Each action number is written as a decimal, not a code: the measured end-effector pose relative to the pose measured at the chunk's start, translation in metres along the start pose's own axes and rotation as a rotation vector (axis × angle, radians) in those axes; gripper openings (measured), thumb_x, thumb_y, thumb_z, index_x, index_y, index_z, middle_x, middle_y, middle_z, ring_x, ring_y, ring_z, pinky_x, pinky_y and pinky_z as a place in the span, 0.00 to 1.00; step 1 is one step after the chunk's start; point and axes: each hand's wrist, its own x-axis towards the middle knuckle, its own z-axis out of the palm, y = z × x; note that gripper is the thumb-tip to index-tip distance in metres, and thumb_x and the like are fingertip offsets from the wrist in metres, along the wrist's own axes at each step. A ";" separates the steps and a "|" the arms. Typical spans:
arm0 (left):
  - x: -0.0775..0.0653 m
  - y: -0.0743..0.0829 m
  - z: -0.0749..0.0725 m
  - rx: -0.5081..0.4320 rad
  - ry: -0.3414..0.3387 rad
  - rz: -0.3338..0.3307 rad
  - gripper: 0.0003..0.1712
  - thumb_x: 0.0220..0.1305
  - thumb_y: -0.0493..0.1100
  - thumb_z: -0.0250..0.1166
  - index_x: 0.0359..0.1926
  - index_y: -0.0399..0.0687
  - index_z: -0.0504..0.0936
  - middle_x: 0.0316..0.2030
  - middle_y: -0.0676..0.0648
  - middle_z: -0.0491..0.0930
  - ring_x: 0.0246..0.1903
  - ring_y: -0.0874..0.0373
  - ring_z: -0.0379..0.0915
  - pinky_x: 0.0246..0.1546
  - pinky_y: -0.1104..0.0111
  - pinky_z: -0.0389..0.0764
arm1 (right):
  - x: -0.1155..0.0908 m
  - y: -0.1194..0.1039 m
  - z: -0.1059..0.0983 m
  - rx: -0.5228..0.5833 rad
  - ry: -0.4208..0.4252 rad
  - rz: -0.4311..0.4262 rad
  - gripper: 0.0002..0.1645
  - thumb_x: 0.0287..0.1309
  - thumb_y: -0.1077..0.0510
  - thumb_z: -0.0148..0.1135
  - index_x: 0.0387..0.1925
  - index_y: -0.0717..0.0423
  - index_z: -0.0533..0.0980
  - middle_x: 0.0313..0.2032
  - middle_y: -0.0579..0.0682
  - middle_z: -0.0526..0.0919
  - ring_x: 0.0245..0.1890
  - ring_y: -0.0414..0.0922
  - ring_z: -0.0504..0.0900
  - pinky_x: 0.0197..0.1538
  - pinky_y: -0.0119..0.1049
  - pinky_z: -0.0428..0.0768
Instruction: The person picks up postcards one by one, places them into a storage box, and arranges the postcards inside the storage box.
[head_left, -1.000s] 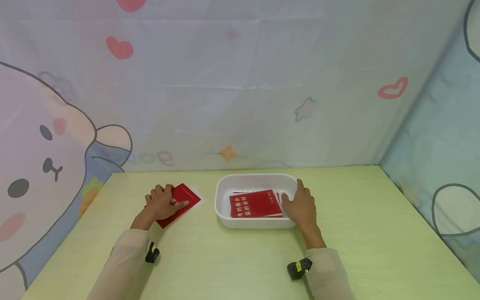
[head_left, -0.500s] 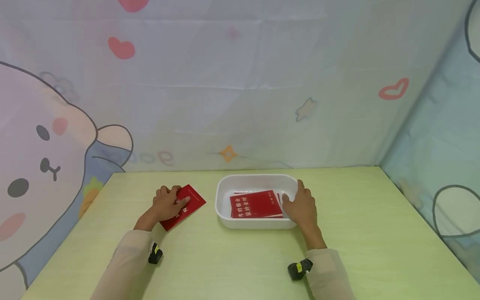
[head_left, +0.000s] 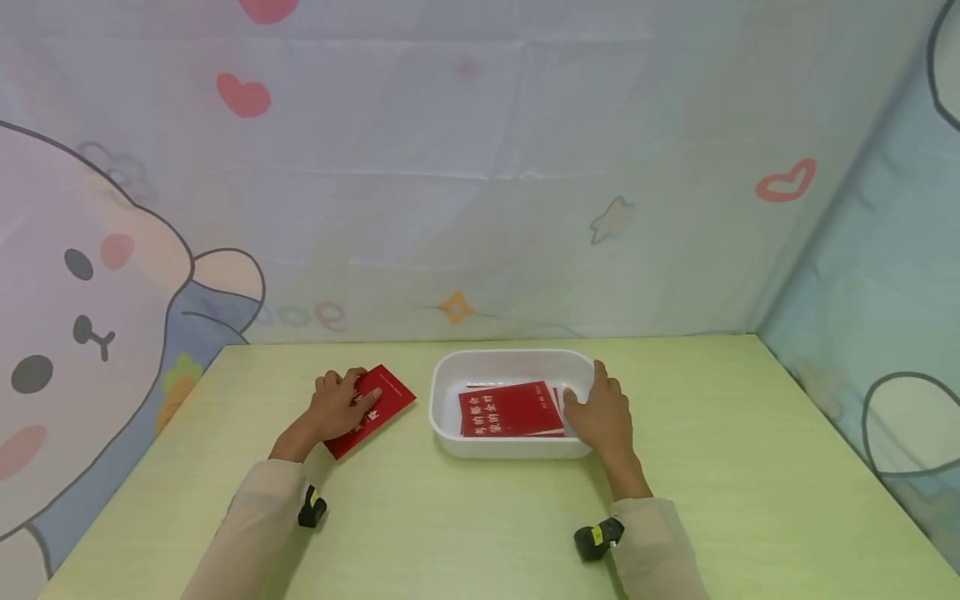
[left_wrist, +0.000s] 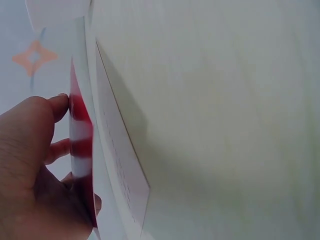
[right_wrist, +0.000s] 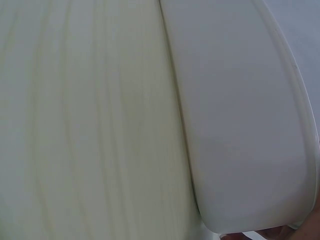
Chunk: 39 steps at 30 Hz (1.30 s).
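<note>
In the head view, my left hand grips a red card with white lettering, thumb on its face. The left wrist view shows that card edge-on between thumb and fingers. Beside it is a pale card with small print and a shadow along one edge; whether the hand also holds it I cannot tell. My right hand holds the right end of a white plastic tray, thumb over the rim. Several red cards lie overlapping inside. Only bits of fingers show in the right wrist view.
The pale wooden table ends at a printed cloth backdrop behind the tray. Another cloth hangs along the right side. A small black camera sits at the left wrist, and another black camera at the right.
My left hand has moved slightly right with the red card, nearer the tray. The white edge seen beyond that card no longer shows in the head view. The right hand and tray stay put.
</note>
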 end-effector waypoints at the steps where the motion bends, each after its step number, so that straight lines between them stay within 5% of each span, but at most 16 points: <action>1: 0.000 0.000 0.000 -0.008 0.002 -0.001 0.32 0.69 0.53 0.51 0.63 0.33 0.60 0.41 0.32 0.64 0.41 0.42 0.54 0.35 0.55 0.64 | 0.000 0.000 0.000 0.001 0.001 0.001 0.41 0.59 0.52 0.51 0.68 0.67 0.50 0.55 0.73 0.67 0.49 0.68 0.69 0.50 0.64 0.71; 24: 0.009 0.015 0.004 -0.095 0.058 0.023 0.33 0.70 0.55 0.50 0.65 0.37 0.59 0.38 0.36 0.64 0.38 0.46 0.55 0.30 0.61 0.63 | -0.002 -0.001 -0.002 0.003 0.005 -0.007 0.41 0.59 0.53 0.51 0.67 0.68 0.51 0.54 0.74 0.67 0.50 0.69 0.68 0.51 0.64 0.70; 39: 0.010 0.023 0.007 -0.171 0.017 -0.007 0.35 0.70 0.59 0.47 0.67 0.41 0.57 0.38 0.39 0.62 0.41 0.47 0.54 0.31 0.62 0.67 | -0.001 -0.001 -0.001 0.026 0.000 0.003 0.41 0.59 0.53 0.52 0.68 0.67 0.50 0.53 0.73 0.68 0.49 0.65 0.70 0.52 0.63 0.71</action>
